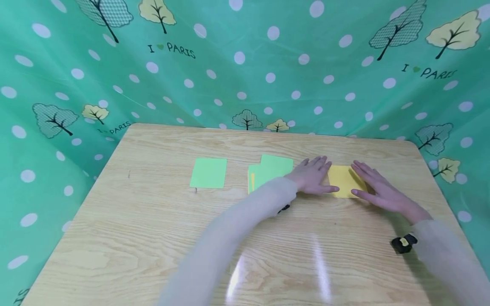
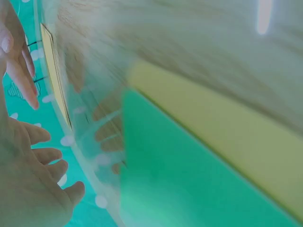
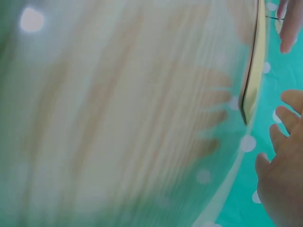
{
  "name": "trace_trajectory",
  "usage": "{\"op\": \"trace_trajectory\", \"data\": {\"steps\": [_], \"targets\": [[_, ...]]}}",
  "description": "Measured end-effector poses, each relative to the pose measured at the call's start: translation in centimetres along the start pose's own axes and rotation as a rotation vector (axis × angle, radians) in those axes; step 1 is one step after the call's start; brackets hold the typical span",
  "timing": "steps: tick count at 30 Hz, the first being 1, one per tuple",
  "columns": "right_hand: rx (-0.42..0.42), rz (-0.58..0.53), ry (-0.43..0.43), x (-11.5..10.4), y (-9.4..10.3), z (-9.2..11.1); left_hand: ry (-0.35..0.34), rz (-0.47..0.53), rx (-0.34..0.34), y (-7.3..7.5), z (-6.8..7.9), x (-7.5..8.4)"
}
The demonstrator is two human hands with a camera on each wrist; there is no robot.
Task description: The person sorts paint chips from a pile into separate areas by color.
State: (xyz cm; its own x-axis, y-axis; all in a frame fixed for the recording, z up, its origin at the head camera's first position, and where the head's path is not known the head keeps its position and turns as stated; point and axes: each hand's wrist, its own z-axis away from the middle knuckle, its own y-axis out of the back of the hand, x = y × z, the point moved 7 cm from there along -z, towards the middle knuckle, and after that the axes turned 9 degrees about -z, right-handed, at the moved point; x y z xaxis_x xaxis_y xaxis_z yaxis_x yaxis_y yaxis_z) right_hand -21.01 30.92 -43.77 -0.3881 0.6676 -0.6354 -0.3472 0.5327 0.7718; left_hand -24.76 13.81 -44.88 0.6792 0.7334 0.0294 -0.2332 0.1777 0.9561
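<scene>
A square yellow paper stack [image 1: 344,180] lies at the right of the table, its layered edge showing in the left wrist view [image 2: 56,75]. At its left side is my left hand [image 1: 311,175], fingers extended and thumb pointing toward the near edge. My right hand [image 1: 379,187] is on the opposite side, fingers stretched forward. Neither hand grips anything; whether the fingertips touch the paper is hard to tell. Under and beside the left forearm lies a pile of green sheets [image 1: 273,168], partly hidden by the sleeve, with yellow showing between them.
Farther left, a single green square sheet [image 1: 208,173] lies flat on the wooden table [image 1: 153,221]. A green dotted curtain [image 1: 214,93] hangs along the back and sides. Small black wrist devices [image 1: 403,243] sit near the sleeves.
</scene>
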Motion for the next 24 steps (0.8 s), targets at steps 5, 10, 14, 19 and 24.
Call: {"op": "trace_trajectory", "data": {"steps": [5, 10, 14, 19, 24], "targets": [[0.014, -0.027, 0.013, -1.0, -0.1, -0.3, 0.017, 0.020, 0.018, -0.1, 1.0, -1.7], [0.003, -0.055, 0.002, -1.9, -0.9, -1.1, 0.009, 0.037, 0.027, 0.0, 2.1, -2.8], [-0.003, -0.062, 0.000, -2.7, -1.5, -1.6, -0.008, 0.040, 0.044, 0.1, 3.0, -3.3], [-0.008, -0.070, 0.026, -3.7, -2.2, -2.3, -0.003, 0.061, 0.051, -0.5, 3.7, -4.2], [-0.025, -0.081, 0.025, -4.5, -3.1, -2.9, -0.020, 0.112, 0.036, -0.3, 5.4, -4.7]]}}
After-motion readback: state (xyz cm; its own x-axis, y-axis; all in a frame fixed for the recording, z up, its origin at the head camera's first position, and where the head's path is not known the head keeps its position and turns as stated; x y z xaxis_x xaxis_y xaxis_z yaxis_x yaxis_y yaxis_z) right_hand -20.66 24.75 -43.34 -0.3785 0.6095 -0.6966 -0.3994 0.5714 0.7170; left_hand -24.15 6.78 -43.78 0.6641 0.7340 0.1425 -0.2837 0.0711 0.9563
